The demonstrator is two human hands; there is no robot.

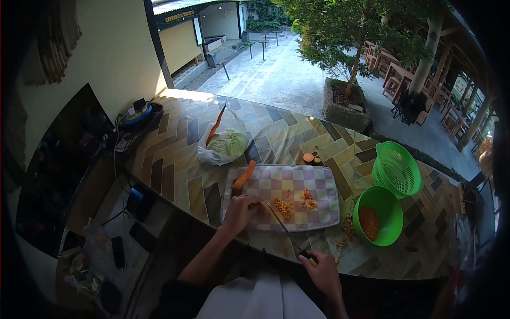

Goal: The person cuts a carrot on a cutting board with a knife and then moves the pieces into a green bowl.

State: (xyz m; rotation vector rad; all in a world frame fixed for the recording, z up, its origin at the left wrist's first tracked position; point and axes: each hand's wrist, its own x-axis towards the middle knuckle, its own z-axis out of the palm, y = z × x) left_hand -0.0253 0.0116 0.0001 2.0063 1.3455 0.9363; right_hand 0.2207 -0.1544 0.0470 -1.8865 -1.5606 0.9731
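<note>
My right hand point(323, 274) grips the dark handle of a knife point(281, 224), its blade slanting up and left over the front of the checkered cutting board point(324, 212). Near the blade's tip, my left hand point(241, 211) rests on the board's left side with fingers drawn together; what lies under them is hidden. Just beyond that hand is a carrot piece point(246, 176), beside a dark object I cannot make out. Two small heaps of chopped carrot point(283, 208) lie on the board. More chopped orange bits point(368, 223) fill part of a green bowl point(393, 218) at the right.
A green strainer point(398, 170) stands behind the bowl. Beyond the board are a plastic bag point(210, 156) with cabbage point(227, 142), a long carrot point(215, 127) and a cut carrot end point(308, 157). Scraps point(347, 228) lie beside the bowl. A dark screen point(64, 165) stands left.
</note>
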